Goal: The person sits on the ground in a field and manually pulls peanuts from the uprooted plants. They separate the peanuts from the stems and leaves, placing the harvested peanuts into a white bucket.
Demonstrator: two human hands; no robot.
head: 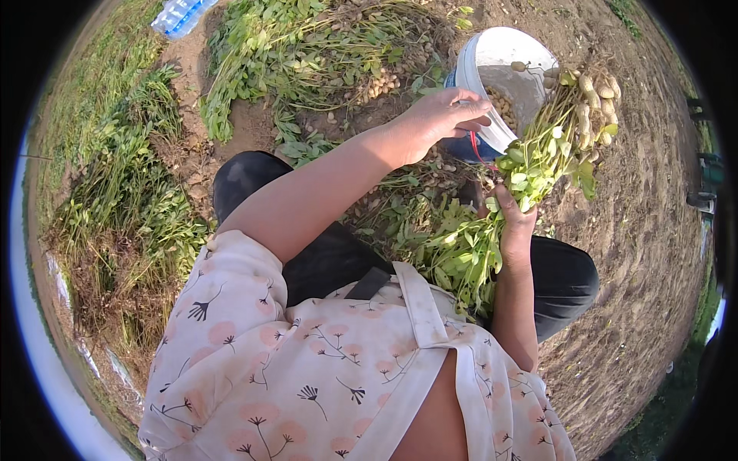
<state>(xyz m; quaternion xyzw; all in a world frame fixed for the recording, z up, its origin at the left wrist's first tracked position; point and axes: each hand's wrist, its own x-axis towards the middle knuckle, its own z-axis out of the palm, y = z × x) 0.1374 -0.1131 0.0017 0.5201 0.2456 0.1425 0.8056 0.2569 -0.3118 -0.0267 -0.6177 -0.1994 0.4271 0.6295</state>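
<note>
My right hand is closed around the stems of a bunch of peanut plants. Their leaves hang on both sides of the fist, and the roots with pale pods point up and outward, right of a white bucket. The bucket is tilted with its mouth towards the right, and loose peanuts lie inside. My left hand is at the bucket's near left rim, fingers bent and apart, with nothing visible in them. Whether the fingertips touch the rim is unclear. A red strip hangs below them.
Uprooted peanut plants lie heaped ahead, with a pod cluster. More plants are piled at the left. A pack of plastic bottles lies at the top left. Bare soil stretches to the right. My bent legs are on both sides.
</note>
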